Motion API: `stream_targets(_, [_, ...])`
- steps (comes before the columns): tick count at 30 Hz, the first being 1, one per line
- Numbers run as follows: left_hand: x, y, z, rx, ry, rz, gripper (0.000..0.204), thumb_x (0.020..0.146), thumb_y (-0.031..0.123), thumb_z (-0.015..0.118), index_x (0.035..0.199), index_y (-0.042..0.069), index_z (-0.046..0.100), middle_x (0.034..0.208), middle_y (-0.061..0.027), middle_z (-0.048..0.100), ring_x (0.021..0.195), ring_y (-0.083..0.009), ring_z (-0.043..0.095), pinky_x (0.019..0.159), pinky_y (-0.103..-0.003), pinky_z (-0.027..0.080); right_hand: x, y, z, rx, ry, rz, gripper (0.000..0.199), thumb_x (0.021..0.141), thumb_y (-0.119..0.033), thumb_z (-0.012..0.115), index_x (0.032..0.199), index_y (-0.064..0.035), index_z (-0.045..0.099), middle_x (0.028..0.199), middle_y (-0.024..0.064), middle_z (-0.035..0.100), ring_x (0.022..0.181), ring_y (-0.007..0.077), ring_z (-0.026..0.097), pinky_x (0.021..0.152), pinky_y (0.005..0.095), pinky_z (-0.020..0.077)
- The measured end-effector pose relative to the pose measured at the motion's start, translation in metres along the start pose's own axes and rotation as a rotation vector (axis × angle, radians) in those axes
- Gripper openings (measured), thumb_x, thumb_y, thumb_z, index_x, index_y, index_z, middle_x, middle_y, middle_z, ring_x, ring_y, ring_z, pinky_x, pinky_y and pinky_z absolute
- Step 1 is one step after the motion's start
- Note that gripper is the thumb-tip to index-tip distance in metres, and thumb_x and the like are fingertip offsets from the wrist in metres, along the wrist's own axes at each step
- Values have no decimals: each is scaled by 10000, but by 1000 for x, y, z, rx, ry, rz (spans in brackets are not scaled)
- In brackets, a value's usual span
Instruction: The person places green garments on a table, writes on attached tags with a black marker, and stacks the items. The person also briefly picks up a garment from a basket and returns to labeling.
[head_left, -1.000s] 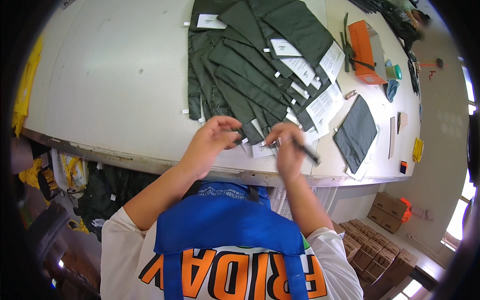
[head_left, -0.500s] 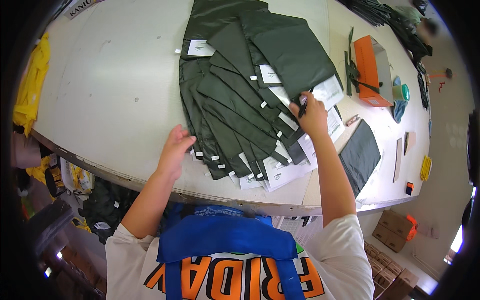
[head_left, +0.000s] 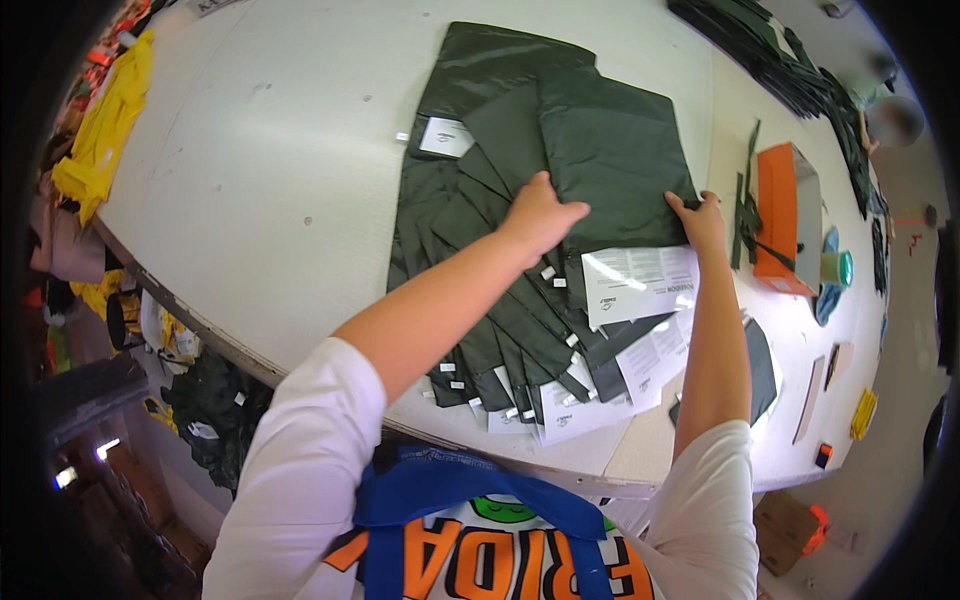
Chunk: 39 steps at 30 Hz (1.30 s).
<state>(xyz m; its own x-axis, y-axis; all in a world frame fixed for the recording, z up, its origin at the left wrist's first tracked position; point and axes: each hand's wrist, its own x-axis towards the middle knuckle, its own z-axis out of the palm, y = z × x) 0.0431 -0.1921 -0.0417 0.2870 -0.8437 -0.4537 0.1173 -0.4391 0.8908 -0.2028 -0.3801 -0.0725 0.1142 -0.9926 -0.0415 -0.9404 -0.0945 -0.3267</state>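
Observation:
A flat, dark green fabric pouch (head_left: 615,150) lies on top of a fanned pile of similar pouches (head_left: 425,215). A white printed sheet (head_left: 640,283) sticks out from its near end. My left hand (head_left: 540,220) rests at the pouch's left edge, thumb and fingers spread apart. At its right near corner, my right hand (head_left: 703,222) grips the edge between thumb and fingers. Something dark shows by those fingers, too small to name. More white sheets (head_left: 575,415) and small white tags (head_left: 560,283) show along the pile's near side.
To the right stands an open orange box (head_left: 778,215) with dark straps beside it, then a green-lidded jar (head_left: 838,268). Another dark pouch (head_left: 762,365) lies near the right edge. Yellow fabric (head_left: 110,130) sits at the far left, and dark garments (head_left: 770,50) at the back right.
My left hand has moved from beside the pile onto the top pouch. My right hand has shifted to the pouch's right edge. The top pouch lies straighter, and the view has shifted.

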Motion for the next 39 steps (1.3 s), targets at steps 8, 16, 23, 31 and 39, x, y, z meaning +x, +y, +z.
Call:
stream_targets(8, [-11, -18, -23, 285, 118, 26, 573, 738, 261, 728, 1102, -81, 447, 1058, -287, 584, 999, -364, 598, 856, -389, 470, -78, -30, -14, 45, -133, -65, 758, 701, -503, 751, 1189, 10, 481, 1032, 248, 630, 981, 376, 618, 831, 416, 480])
stream_targets(16, [-7, -38, -130, 794, 500, 392, 938, 743, 439, 725, 1425, -4, 258, 1427, -284, 272, 1326, -412, 267, 1085, -469, 269, -141, -2, 1, 217, 147, -146, 699, 703, -378, 789, 1183, 9, 461, 1049, 246, 576, 1005, 402, 538, 873, 436, 428])
stream_targets(23, [44, -28, -136, 763, 322, 155, 822, 713, 475, 717, 1372, 76, 433, 1363, -197, 409, 1280, -366, 377, 1045, -429, 348, -112, -5, -12, 172, 24, 20, 761, 734, -523, 721, 1192, 31, 471, 1048, 285, 605, 996, 430, 582, 854, 448, 461])
stream_targets(31, [-37, -68, -145, 799, 342, 454, 411, 659, 159, 746, 1027, 54, 597, 1094, -148, 569, 1063, -348, 513, 916, -427, 424, -224, -46, -17, 210, -217, 153, 760, 732, -458, 749, 1209, 55, 456, 1077, 266, 585, 1005, 391, 579, 876, 417, 457])
stream_targets(39, [-54, -92, -120, 233, 401, 156, 416, 788, 122, 666, 1136, 7, 469, 1030, -212, 582, 1004, -376, 556, 858, -442, 451, -280, -55, -40, -255, -23, -66, 812, 725, -488, 759, 1132, 168, 505, 930, 231, 625, 834, 370, 633, 721, 448, 522])
